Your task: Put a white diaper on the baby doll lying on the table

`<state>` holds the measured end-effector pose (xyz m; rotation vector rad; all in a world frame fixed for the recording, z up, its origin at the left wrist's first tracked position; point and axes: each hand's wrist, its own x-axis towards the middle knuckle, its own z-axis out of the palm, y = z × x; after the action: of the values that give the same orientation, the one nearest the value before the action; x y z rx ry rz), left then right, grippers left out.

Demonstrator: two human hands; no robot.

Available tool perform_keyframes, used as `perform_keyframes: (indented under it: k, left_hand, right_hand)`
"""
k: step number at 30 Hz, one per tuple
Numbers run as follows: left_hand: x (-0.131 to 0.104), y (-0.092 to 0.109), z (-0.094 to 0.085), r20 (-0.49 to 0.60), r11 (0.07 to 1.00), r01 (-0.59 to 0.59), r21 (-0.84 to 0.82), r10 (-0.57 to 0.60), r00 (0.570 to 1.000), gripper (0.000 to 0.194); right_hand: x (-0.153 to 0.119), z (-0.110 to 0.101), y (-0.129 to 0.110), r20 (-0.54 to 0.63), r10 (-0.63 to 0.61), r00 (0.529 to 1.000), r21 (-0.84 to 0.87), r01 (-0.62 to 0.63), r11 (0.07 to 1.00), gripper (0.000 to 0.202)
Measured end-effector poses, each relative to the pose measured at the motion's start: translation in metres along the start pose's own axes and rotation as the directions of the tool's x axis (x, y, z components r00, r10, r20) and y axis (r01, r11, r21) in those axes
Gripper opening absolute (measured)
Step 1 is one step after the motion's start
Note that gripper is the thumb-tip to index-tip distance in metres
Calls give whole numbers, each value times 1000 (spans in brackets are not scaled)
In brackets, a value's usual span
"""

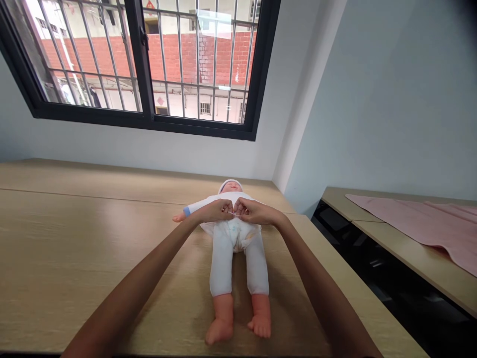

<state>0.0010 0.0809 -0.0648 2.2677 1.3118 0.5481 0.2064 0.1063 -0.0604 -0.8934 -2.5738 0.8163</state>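
Observation:
A baby doll (222,263) lies on its back, its feet toward me. It wears a white cap (231,181), a white long-sleeved top (201,205) with a blue cuff, white leggings and a diaper (237,232) showing at the hips. Over the doll's belly my left hand (220,210) and my right hand (250,211) almost meet. Both have curled fingers pinching a thin white string (237,215) at the front of the top. Its ends are hidden in my fingers.
The doll rests on a light wooden table (112,258). To the right, past a dark gap, a pink cloth (413,219) lies on another wooden table (337,200). A barred window (149,119) with a dark frame is in the wall behind.

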Motion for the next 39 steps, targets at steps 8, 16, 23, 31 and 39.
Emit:
perform_keyframes:
  k: [8,16,23,31,39]
  left_hand:
    - [2,-5,1,32,1000,-13,-1,13,999,26]
    - [0,5,0,31,999,3,47,-5,999,22]
    - [0,10,1,40,997,-21,70,18,999,14]
    - [-2,16,2,44,995,-68,72,65,997,14]
    - [-2,19,5,18,996,-65,65,64,998,9]
  right_hand:
    - [2,2,-5,27,6,1000,-8,-6,1000,21]
    - [3,5,-5,45,14,999,-42,-12,999,21]
    - [5,8,-1,43,28,999,-118,-23,993,22]
    - [5,10,-1,47,76,996,-131,-70,989,25]
    - [6,12,2,44,58,997,-119,-52,992,23]
